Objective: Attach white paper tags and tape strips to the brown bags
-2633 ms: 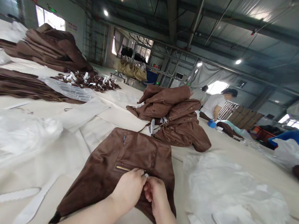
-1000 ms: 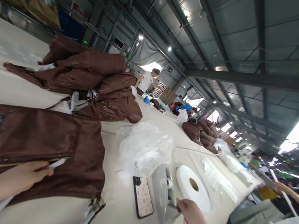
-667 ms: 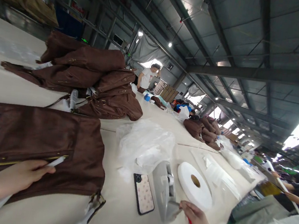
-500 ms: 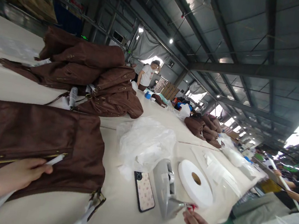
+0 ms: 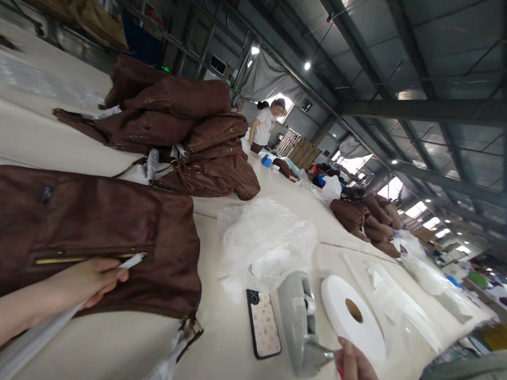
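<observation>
A brown bag (image 5: 105, 214) lies flat at the left, a gold zipper across its front. Over it, my left hand (image 5: 92, 281) is closed on a white wrapped strap (image 5: 42, 337) whose end points up beside the zipper. At the lower right my right hand (image 5: 362, 379) pinches the red-handled tip of small metal scissors (image 5: 320, 353); their blades are partly hidden by the grey tape dispenser (image 5: 295, 320). A white roll of tape (image 5: 337, 294) lies just beyond that hand.
A phone (image 5: 263, 325) lies left of the dispenser, with crumpled clear plastic (image 5: 265, 241) behind. Brown bags (image 5: 173, 123) are piled at the back left, more (image 5: 366, 220) at the back right. A person (image 5: 265, 123) stands across the table (image 5: 222, 360).
The view has shifted, so the table's items sit further right. My left hand still holds the strap end over the bag. My right hand has come closer to the roll, its fingers now covering more red.
</observation>
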`<state>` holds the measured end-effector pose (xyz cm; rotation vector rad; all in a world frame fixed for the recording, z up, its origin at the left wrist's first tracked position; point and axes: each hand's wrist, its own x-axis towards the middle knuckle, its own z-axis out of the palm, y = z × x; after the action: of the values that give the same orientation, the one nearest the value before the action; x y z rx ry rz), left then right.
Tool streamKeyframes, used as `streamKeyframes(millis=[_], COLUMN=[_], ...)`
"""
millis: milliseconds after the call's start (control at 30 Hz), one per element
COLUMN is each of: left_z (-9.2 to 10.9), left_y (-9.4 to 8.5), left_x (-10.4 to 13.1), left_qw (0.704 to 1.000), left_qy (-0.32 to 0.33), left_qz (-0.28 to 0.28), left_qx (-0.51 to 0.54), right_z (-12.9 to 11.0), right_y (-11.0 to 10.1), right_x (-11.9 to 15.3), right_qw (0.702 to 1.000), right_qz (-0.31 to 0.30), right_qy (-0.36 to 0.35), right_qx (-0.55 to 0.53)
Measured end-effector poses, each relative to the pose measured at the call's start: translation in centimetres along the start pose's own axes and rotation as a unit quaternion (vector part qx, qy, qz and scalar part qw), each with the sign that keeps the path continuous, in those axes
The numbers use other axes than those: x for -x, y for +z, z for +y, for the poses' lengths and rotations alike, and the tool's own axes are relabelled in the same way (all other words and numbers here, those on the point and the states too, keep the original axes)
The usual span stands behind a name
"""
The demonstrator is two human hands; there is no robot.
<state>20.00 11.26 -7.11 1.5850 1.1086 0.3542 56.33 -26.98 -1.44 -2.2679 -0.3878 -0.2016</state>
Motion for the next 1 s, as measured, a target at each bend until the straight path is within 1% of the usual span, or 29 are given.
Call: streamKeyframes(millis=[67, 100, 167, 233, 300, 367, 400, 467, 567, 667, 800, 900, 1000], left_z=[-0.1, 0.0, 0.3, 0.8, 1.2, 1.2, 1.1, 0.7, 0.2, 0.1, 0.4, 0.5, 0.6], left_y=[0.0, 0.0, -0.1, -0.1, 0.0, 0.0, 0.0, 0.0, -0.3, -0.7, -1.0, -1.0, -0.9], left_x=[0.1, 0.2, 0.7, 1.2, 1.5, 1.5, 1.4, 1.1, 0.6, 0.4, 0.8, 1.2, 1.3], left_qw=[0.998, 0.997, 0.998, 0.999, 1.0, 1.0, 1.0, 1.0, 0.998, 0.995, 0.993, 0.993, 0.994], left_qy=[0.012, 0.015, 0.016, 0.012, 0.009, 0.008, 0.007, 0.008, 0.023, 0.054, 0.079, 0.089, 0.088], left_qz=[-0.023, -0.026, -0.028, -0.024, -0.005, 0.01, 0.013, 0.017, 0.021, 0.027, 0.027, 0.029, 0.044], left_qx=[0.054, 0.064, 0.048, 0.028, 0.017, 0.005, -0.003, -0.021, -0.051, -0.077, -0.085, -0.076, -0.036], right_z=[-5.2, -8.0, -13.8, -18.8, -22.5, -24.6, -25.1, -25.2, -24.4, -24.0, -24.2, -24.3, -24.1], right_y=[3.8, 6.1, 10.9, 15.3, 19.1, 22.3, 23.7, 25.9, 27.7, 28.0, 28.0, 28.0, 27.9], right_x=[2.0, 3.3, 6.2, 9.3, 11.9, 13.7, 14.4, 15.2, 15.9, 16.1, 16.1, 16.1, 16.0], right_qw=[0.991, 0.978, 0.936, 0.878, 0.826, 0.786, 0.771, 0.75, 0.74, 0.741, 0.75, 0.755, 0.754], right_qz=[-0.071, -0.121, -0.244, -0.362, -0.445, -0.504, -0.527, -0.56, -0.584, -0.595, -0.593, -0.591, -0.594], right_qy=[-0.057, -0.091, -0.148, -0.193, -0.222, -0.232, -0.226, -0.202, -0.168, -0.152, -0.147, -0.151, -0.16], right_qx=[-0.095, -0.14, -0.207, -0.247, -0.265, -0.273, -0.278, -0.288, -0.288, -0.273, -0.253, -0.239, -0.231])
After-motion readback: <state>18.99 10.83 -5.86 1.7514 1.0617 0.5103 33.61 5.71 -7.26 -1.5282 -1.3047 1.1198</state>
